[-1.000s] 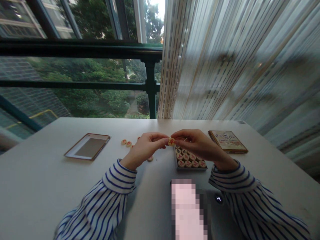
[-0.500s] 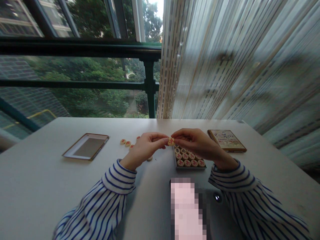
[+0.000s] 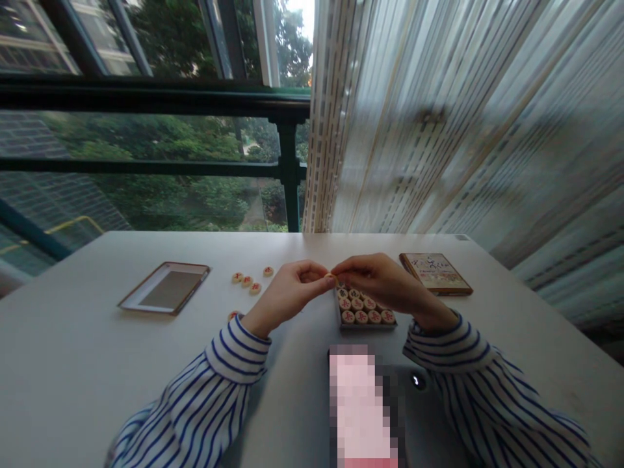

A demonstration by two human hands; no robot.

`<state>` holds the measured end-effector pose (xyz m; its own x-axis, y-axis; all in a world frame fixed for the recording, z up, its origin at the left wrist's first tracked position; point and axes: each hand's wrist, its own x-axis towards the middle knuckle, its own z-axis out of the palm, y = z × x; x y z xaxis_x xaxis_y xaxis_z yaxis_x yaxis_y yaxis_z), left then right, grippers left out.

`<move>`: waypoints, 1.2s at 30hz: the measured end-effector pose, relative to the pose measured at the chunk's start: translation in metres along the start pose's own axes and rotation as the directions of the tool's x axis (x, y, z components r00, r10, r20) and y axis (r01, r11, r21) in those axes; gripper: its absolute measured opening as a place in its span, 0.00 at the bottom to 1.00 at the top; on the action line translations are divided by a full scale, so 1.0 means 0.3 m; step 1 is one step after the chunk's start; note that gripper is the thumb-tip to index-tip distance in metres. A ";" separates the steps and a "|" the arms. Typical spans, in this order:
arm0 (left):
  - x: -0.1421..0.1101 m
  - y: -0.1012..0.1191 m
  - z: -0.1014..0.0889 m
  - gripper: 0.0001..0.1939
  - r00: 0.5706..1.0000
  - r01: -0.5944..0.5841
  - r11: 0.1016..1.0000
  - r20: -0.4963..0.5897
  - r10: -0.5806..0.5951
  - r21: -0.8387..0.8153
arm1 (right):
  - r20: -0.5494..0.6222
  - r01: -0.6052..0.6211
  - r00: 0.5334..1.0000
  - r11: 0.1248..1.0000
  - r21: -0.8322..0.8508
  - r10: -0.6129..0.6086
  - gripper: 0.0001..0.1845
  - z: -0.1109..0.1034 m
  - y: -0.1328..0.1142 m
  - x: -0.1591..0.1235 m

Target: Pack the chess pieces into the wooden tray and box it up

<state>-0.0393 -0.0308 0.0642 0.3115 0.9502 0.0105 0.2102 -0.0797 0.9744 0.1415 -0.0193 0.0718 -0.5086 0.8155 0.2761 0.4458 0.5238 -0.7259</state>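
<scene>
A small round wooden Chinese chess piece [image 3: 330, 275] is pinched between my two hands, mostly covered by the fingers. My left hand [image 3: 292, 289] grips it from the left, fingertips closed. From the other side my right hand [image 3: 383, 279] closes on it too, above the far part of the piece box [image 3: 369, 327]. Rows of pieces with red characters [image 3: 361, 316] fill the near part of that box, with dark-lettered ones behind. Several loose pieces [image 3: 246, 281] lie left of my left hand, and one [image 3: 233, 315] is partly hidden by my left wrist.
An open shallow box lid or tray [image 3: 166, 289] lies at the left of the white table [image 3: 73, 351]. A decorated flat box [image 3: 435, 273] is at the right. Near me are a blurred-out pink and black object [image 3: 363, 403] and a small dark round item [image 3: 417, 381].
The piece has been tilted between my fingers, so its red character no longer shows. My left hand has shifted slightly, uncovering more loose pieces. The whole view has moved a little.
</scene>
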 end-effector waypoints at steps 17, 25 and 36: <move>0.002 -0.008 0.008 0.13 0.997 -0.016 1.000 -0.074 0.017 0.017 | 0.000 0.031 1.000 0.991 -0.127 -0.031 0.12 -0.025 0.006 -0.040; 0.007 -0.026 0.032 0.12 0.998 -0.025 0.999 -0.064 0.027 0.021 | -0.028 0.012 0.999 0.981 -0.193 -0.018 0.13 -0.035 0.025 -0.064; 0.013 -0.063 0.057 0.16 0.995 -0.071 0.997 -0.065 0.069 -0.022 | -0.024 0.094 0.994 0.963 -0.254 -0.103 0.11 0.004 0.019 -0.060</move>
<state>-0.0262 -0.0306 0.0422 0.2650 0.9598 0.0926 0.1674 -0.1404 0.9758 0.1523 -0.0312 0.0620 -0.5340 0.7628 0.3648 0.5683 0.6432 -0.5132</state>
